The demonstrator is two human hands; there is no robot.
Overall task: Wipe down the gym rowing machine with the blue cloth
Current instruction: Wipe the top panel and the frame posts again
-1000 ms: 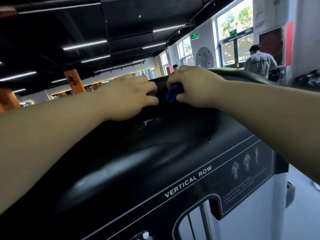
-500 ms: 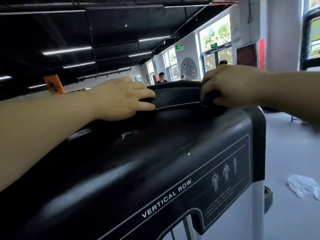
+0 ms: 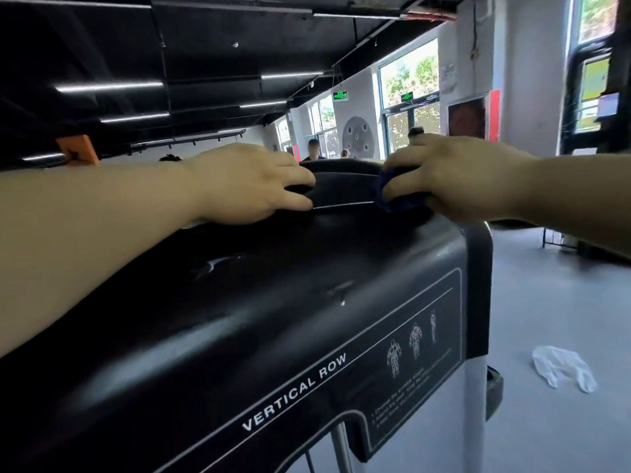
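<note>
A: Since the camera rides on the person's head, what takes up most of the view?

B: The black top cover of the rowing machine (image 3: 273,319), filling the frame from nine o'clock round to five. A raised band (image 3: 341,189) runs across its far edge at twelve o'clock.

A: And the hands?

B: Both forearms reach forward over the cover. The left hand (image 3: 246,186), at ten o'clock, rests on the raised band with fingers laid fairly straight, holding nothing. The right hand (image 3: 454,179), at two o'clock, has its fingers curled round the blue cloth (image 3: 399,199). The cloth is bunched under the palm and pressed on the band near the cover's right corner.

A: What has just changed?

B: A second ago the cloth hand sat just beside the left hand, near the middle of the band. It has since slid away toward two o'clock, and the two hands are now well apart. The left hand has stayed put, seemingly as a brace.

A: What does that mean for the job?

B: One pass along the right half of the band looks nearly finished. The broad cover nearer the camera probably still needs wiping.

A: Anything smaller?

B: A label (image 3: 295,390) reading "VERTICAL ROW" at six o'clock. A white crumpled sheet (image 3: 563,368) lies on the grey floor (image 3: 546,285) at four o'clock.
</note>
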